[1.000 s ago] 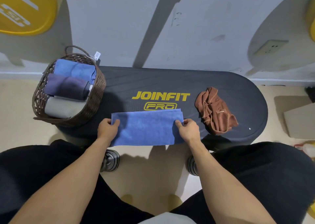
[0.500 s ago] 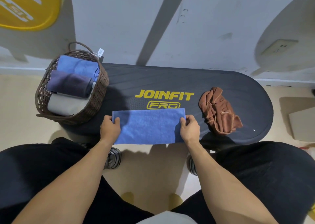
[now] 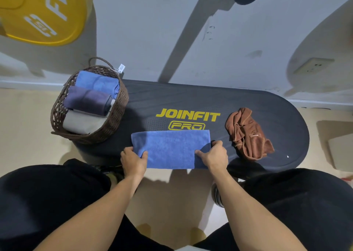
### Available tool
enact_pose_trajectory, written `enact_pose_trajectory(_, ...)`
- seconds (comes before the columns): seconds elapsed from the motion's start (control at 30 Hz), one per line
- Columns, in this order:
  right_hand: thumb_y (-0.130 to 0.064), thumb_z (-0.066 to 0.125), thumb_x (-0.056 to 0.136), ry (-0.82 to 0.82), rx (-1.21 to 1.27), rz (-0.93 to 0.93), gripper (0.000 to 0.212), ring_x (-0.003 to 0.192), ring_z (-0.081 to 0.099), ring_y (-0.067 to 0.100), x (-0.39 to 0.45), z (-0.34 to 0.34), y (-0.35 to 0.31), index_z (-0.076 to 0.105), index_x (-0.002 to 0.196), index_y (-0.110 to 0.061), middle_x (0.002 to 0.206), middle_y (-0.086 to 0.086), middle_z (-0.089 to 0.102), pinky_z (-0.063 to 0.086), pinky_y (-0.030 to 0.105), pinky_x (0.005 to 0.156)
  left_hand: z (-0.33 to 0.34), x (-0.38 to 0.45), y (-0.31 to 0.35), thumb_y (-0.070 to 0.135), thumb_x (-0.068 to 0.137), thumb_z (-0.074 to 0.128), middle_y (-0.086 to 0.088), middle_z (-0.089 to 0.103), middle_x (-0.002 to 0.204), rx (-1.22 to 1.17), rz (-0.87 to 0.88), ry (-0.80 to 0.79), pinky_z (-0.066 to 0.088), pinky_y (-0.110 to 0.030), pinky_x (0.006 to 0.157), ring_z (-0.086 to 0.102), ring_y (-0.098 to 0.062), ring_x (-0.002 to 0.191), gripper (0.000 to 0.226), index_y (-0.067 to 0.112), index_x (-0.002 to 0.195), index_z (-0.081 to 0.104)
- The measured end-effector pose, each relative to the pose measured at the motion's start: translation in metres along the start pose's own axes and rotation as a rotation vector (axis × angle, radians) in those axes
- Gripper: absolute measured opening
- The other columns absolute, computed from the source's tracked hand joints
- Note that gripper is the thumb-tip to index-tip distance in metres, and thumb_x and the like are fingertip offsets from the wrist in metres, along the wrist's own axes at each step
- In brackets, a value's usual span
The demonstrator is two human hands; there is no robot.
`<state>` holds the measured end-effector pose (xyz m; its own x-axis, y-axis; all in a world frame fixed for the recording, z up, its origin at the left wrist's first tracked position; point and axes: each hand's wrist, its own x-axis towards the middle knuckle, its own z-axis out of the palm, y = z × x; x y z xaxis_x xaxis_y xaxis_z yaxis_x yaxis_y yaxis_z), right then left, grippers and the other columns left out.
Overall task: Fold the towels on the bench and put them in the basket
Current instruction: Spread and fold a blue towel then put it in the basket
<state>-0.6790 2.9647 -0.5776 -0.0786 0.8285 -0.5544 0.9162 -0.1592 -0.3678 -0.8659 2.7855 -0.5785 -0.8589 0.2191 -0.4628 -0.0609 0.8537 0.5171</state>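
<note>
blue towel (image 3: 170, 147) folded flat at table (image 3: 191, 98) near edge | left hand (image 3: 133, 160) pinches its left end, thumb on top | right hand (image 3: 214, 155) grips right end, fingers apparently curled under | brown towel (image 3: 247, 134) crumpled to the right | basket (image 3: 116, 117) at left end holds three folded towels

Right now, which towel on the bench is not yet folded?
The brown towel, crumpled at the bench's right end; the blue towel lies flat, folded.
</note>
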Motion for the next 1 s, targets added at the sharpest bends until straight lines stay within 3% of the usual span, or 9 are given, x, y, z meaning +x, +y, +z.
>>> enact_pose_trajectory(0.13,-0.051,0.079,0.076,-0.015,0.037,0.026,0.064,0.108,0.062,0.031,-0.008,0.007,0.005,0.056,0.118,-0.009,0.114,0.010,0.065,0.054,0.042,0.081,-0.006,0.012,0.001,0.027,0.079,0.081,-0.011,0.064,0.087,-0.061,-0.078,-0.042,0.047,-0.031,0.058,0.063,-0.029,0.077,0.036,0.005,0.093,0.057)
enact_pose_trajectory(0.23,-0.048,0.076,0.079,0.000,0.047,-0.034,0.046,0.103,0.060,0.030,-0.014,0.008,0.005,0.064,0.099,-0.009,0.101,0.011,0.066,0.055,0.042,0.079,-0.006,0.017,-0.001,0.024,0.081,0.079,-0.003,0.053,0.060,-0.057,-0.064,-0.067,0.034,-0.025,0.045,0.050,-0.018,0.053,0.036,0.011,0.063,0.050)
enact_pose_trajectory(0.37,-0.029,0.080,0.073,-0.004,0.225,-0.068,0.028,0.085,0.062,0.025,-0.013,0.003,-0.001,0.058,0.082,-0.014,0.081,0.002,0.064,0.050,0.034,0.067,-0.008,0.019,0.000,0.024,0.082,0.076,-0.009,0.061,0.073,-0.072,-0.030,-0.111,0.040,-0.028,0.050,0.056,-0.022,0.062,0.027,0.006,0.076,0.056)
enact_pose_trajectory(0.5,-0.011,0.085,0.071,-0.122,0.585,0.082,0.038,0.078,0.063,0.018,-0.007,-0.013,-0.001,0.057,0.096,-0.014,0.087,-0.002,0.064,0.047,0.029,0.060,-0.012,0.021,0.015,0.018,0.082,0.077,-0.007,0.065,0.087,-0.275,0.096,-0.228,0.048,-0.032,0.062,0.061,-0.022,0.076,0.025,0.003,0.091,0.059)
enact_pose_trajectory(0.67,0.011,0.079,0.068,-0.143,0.904,0.230,0.037,0.082,0.070,0.033,0.010,-0.039,0.015,0.070,0.099,-0.008,0.094,0.010,0.074,0.060,0.046,0.076,-0.007,0.027,0.030,0.014,0.083,0.076,0.000,0.063,0.085,-0.391,0.160,-0.190,0.045,-0.020,0.058,0.058,-0.011,0.071,0.022,0.020,0.088,0.055)
enact_pose_trajectory(0.83,-0.013,0.087,0.072,-0.166,0.732,0.351,0.023,0.089,0.069,0.035,0.012,-0.033,0.052,0.068,0.082,-0.006,0.096,0.018,0.072,0.059,0.048,0.081,0.010,0.025,0.021,0.010,0.084,0.071,-0.002,0.057,0.094,-0.318,0.029,-0.231,0.048,-0.028,0.059,0.057,-0.016,0.076,0.036,0.018,0.109,0.046)
enact_pose_trajectory(0.9,-0.024,0.084,0.077,-0.126,0.643,0.336,0.023,0.091,0.067,0.036,0.011,-0.029,0.060,0.067,0.078,-0.009,0.088,0.012,0.070,0.057,0.053,0.085,0.016,0.023,0.019,0.004,0.084,0.066,-0.004,0.061,0.097,-0.271,0.060,-0.256,0.049,-0.029,0.063,0.061,-0.017,0.080,0.034,0.018,0.109,0.048)
enact_pose_trajectory(1.0,-0.028,0.078,0.084,-0.075,0.530,0.240,0.020,0.084,0.065,0.030,0.010,-0.031,0.058,0.066,0.075,-0.014,0.085,0.009,0.070,0.058,0.051,0.084,0.015,0.018,0.024,0.002,0.083,0.064,-0.005,0.060,0.101,-0.186,0.080,-0.208,0.046,-0.028,0.061,0.060,-0.018,0.080,0.037,0.017,0.113,0.048)
